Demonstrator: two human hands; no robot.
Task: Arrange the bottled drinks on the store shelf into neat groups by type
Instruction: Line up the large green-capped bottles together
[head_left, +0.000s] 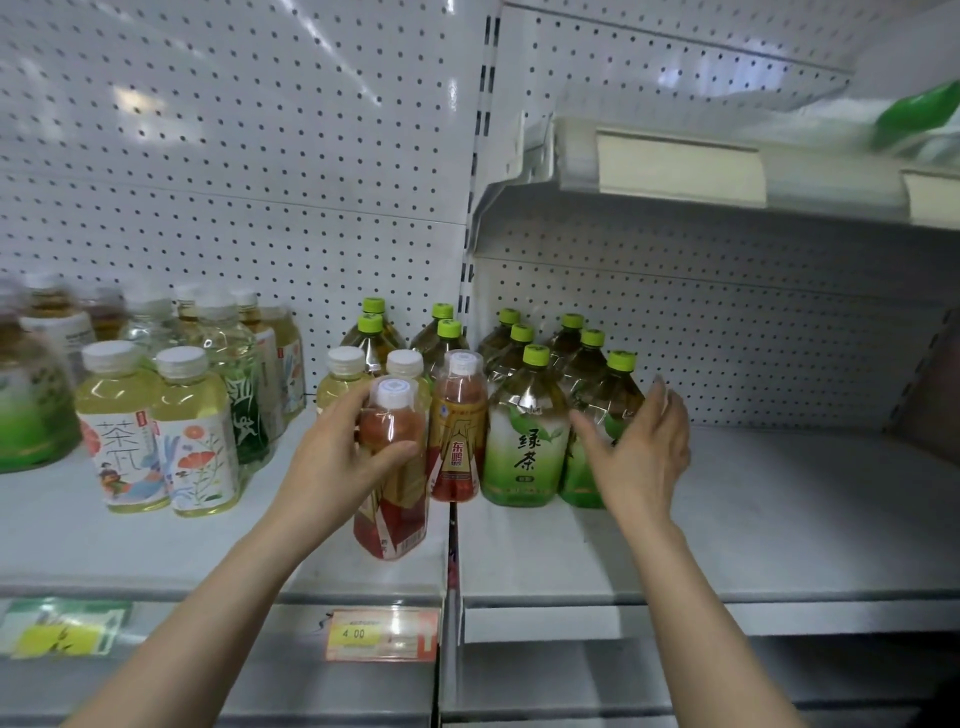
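My left hand grips a red-and-gold drink bottle with a white cap, held tilted just above the shelf's front. A matching red-and-gold bottle stands upright right behind it. Green tea bottles with lime caps stand in rows to the right and behind. My right hand is open with fingers spread, next to the front right green tea bottle, palm toward it. Two pale yellow tea bottles with floral labels stand at the left front.
The white shelf is bare to the right of the green tea. More white-capped tea bottles crowd the left side. A higher shelf overhangs the right bay. An orange price tag sits on the front rail.
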